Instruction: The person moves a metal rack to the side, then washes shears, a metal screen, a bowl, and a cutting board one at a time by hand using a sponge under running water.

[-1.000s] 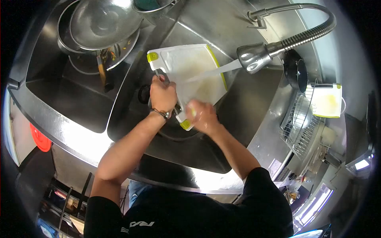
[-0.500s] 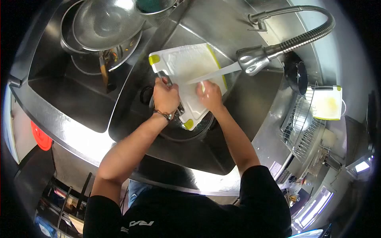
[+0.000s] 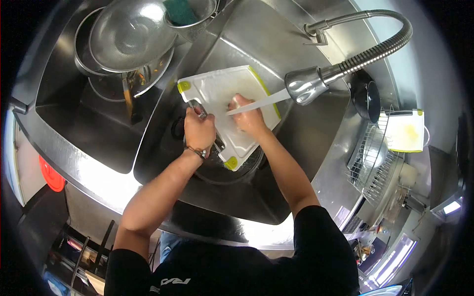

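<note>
A white cutting board [image 3: 217,83] with lime-green corners is tilted in the right sink basin. My left hand [image 3: 199,129] is closed around its handle edge at the slot. On the board's face lies my right hand [image 3: 248,118], fingers curled around something pale that I cannot make out. A stream of water [image 3: 266,101] from the metal spray faucet [image 3: 307,86] runs down onto the board and this hand. Beneath the board, a dark round pan [image 3: 227,178] is partly hidden.
In the left basin sit a large mesh strainer [image 3: 129,42], a wooden-handled utensil [image 3: 128,96] and other cookware. A green scouring pad [image 3: 179,12] rests in a smaller strainer [image 3: 197,30]. To the right stand a black pan [image 3: 368,101], a wire dish rack [image 3: 370,163] and another cutting board [image 3: 407,129].
My right hand has moved left across the board, into the water stream. The board and my left hand have shifted slightly left and down in view. The whole view has shifted a little.
</note>
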`<act>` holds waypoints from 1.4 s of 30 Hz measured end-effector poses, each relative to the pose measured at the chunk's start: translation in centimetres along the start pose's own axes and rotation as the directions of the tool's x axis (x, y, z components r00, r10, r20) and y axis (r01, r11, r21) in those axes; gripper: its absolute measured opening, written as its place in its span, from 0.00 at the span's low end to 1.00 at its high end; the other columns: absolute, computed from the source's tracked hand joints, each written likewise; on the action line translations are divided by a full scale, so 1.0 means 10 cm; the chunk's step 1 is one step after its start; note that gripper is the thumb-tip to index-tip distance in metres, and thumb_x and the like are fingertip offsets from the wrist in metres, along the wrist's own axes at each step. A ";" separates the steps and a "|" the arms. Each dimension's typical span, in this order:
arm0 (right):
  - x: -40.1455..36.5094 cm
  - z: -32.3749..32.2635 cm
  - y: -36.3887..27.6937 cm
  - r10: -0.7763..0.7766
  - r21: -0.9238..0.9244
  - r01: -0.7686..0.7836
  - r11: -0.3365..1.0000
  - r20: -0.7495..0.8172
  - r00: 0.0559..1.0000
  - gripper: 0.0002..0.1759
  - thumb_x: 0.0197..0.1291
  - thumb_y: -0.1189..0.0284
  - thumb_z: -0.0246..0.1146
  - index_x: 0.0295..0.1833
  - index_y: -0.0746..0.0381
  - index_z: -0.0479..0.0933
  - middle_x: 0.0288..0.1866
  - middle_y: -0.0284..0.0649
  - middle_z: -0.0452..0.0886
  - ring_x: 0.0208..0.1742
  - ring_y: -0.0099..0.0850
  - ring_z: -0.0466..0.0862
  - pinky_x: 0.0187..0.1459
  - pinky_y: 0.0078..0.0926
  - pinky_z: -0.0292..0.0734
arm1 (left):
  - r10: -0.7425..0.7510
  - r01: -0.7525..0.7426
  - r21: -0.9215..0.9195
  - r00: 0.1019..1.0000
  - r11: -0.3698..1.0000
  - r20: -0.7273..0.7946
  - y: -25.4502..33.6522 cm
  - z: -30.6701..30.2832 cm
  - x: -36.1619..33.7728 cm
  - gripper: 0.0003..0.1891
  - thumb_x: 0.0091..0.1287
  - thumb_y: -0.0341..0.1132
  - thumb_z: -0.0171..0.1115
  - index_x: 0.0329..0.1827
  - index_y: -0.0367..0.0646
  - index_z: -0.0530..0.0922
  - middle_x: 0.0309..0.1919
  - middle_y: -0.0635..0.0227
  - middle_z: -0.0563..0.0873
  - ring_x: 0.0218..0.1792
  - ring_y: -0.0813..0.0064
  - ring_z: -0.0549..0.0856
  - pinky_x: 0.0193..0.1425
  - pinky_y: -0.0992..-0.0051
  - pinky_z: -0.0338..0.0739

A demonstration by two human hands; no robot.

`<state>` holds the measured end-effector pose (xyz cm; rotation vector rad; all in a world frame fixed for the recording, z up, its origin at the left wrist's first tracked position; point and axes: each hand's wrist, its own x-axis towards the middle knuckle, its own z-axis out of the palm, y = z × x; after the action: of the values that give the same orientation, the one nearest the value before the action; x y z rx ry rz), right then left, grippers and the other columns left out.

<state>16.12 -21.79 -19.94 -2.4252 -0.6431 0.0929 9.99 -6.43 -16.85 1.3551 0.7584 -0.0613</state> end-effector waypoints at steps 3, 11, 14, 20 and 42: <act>0.07 -0.03 0.31 0.285 -0.032 -0.284 0.958 0.122 0.951 0.10 0.51 0.69 0.59 0.36 0.62 0.69 0.29 0.50 0.77 0.37 0.52 0.78 0.38 0.47 0.70 | -0.050 0.051 -0.018 0.998 0.999 0.025 0.11 0.02 -0.03 0.14 0.53 0.23 0.56 0.38 0.42 0.61 0.19 0.70 0.70 0.12 0.81 0.69 0.10 0.79 0.61; -0.26 -0.27 -0.43 0.214 0.056 -0.239 0.970 0.285 0.935 0.15 0.55 0.62 0.59 0.40 0.63 0.70 0.35 0.54 0.77 0.41 0.51 0.77 0.40 0.47 0.70 | -0.058 0.060 -0.080 0.998 0.995 0.024 0.26 0.01 -0.06 0.12 0.55 0.24 0.54 0.39 0.41 0.62 0.19 0.71 0.70 0.13 0.82 0.68 0.10 0.79 0.60; -0.51 -0.61 -0.91 0.122 0.038 -0.139 0.990 0.293 0.948 0.19 0.55 0.61 0.60 0.44 0.64 0.68 0.47 0.53 0.73 0.49 0.50 0.74 0.47 0.44 0.68 | -0.163 0.173 -0.174 0.984 0.969 0.071 0.33 -0.01 -0.10 0.13 0.56 0.24 0.55 0.43 0.40 0.63 0.20 0.72 0.70 0.13 0.82 0.68 0.11 0.79 0.61; -0.78 -0.63 -0.81 0.095 -0.017 -0.095 0.995 0.025 0.995 0.27 0.40 0.77 0.67 0.50 0.63 0.67 0.53 0.47 0.70 0.55 0.46 0.70 0.55 0.39 0.66 | -0.049 0.102 -0.179 0.959 0.978 0.280 0.33 -0.02 -0.09 0.21 0.58 0.27 0.57 0.54 0.33 0.62 0.31 0.61 0.74 0.23 0.71 0.76 0.28 0.73 0.73; 0.06 -1.01 -0.26 0.563 0.633 -0.080 0.770 -0.614 0.553 0.18 0.56 0.67 0.64 0.46 0.67 0.70 0.37 0.40 0.74 0.38 0.28 0.72 0.44 0.25 0.68 | 0.612 -0.783 0.383 0.622 0.490 0.488 1.14 0.26 0.26 0.08 0.64 0.38 0.57 0.40 0.44 0.74 0.22 0.53 0.79 0.28 0.50 0.80 0.31 0.63 0.72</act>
<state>17.69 -25.30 -10.18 -1.7121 0.2694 -0.5517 18.35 -4.91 -8.47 2.1080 -0.1720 0.1923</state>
